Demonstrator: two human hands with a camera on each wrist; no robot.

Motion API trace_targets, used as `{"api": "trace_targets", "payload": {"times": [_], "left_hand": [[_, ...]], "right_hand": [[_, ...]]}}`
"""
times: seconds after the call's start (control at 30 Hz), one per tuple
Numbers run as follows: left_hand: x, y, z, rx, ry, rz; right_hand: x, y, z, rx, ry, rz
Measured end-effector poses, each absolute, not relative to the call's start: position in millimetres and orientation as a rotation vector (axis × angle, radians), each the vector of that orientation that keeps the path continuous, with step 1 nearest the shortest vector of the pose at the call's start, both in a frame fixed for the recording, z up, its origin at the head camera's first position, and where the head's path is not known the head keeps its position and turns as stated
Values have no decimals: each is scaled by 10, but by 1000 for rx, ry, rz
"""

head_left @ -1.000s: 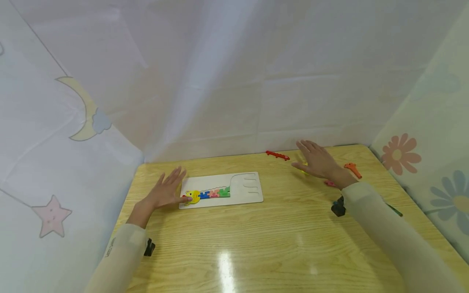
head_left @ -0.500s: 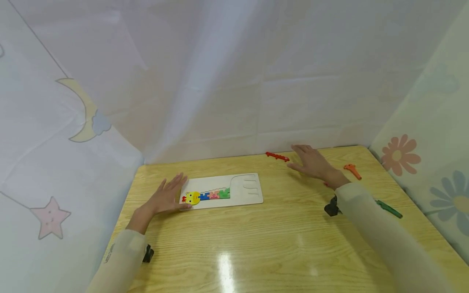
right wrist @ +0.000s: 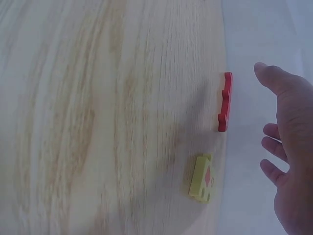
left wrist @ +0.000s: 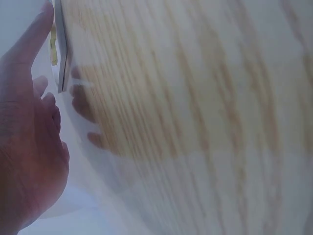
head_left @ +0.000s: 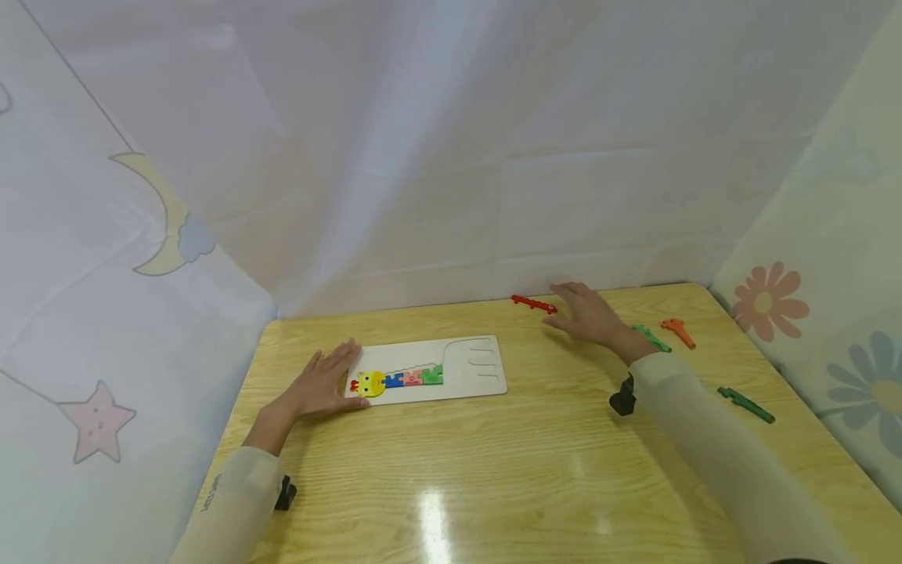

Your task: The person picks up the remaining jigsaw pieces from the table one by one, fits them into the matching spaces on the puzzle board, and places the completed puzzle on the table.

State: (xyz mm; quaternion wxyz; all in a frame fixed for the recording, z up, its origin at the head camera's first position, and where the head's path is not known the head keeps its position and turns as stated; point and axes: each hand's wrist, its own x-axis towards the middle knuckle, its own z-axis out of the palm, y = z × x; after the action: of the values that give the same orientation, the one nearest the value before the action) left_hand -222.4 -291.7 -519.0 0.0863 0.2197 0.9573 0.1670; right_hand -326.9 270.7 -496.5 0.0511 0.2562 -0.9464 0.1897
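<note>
A white puzzle board (head_left: 468, 388) lies on the table in the head view. At its left end sit a yellow giraffe head (head_left: 369, 383), a blue piece (head_left: 394, 380), a pink piece (head_left: 413, 377) and a green piece (head_left: 433, 374). My left hand (head_left: 315, 389) rests at the board's left end, fingers extended, thumb by the near corner. My right hand (head_left: 590, 317) hovers with nothing in it, just right of a red puzzle piece (head_left: 533, 304). Below this hand, in the right wrist view, lies a yellow puzzle piece (right wrist: 200, 178), hidden from the head view.
On the right of the table lie a light green piece (head_left: 654, 339), an orange piece (head_left: 680, 333) and a dark green piece (head_left: 747, 404). The sleeve partly covers the light green one. White fabric (head_left: 423, 196) hangs behind the table's back edge.
My right hand has moved left towards the red piece, uncovering the light green and dark green pieces. The left thumb has shifted off the giraffe head to the board's near corner.
</note>
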Motion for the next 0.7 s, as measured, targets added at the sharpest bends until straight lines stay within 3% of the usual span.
{"api": "trace_targets", "payload": {"times": [0.7], "left_hand": [[-2208,-2958,-5206,659,2827,497]], "right_hand": [[-3475,2595,-5180,786,-2888,722]]}}
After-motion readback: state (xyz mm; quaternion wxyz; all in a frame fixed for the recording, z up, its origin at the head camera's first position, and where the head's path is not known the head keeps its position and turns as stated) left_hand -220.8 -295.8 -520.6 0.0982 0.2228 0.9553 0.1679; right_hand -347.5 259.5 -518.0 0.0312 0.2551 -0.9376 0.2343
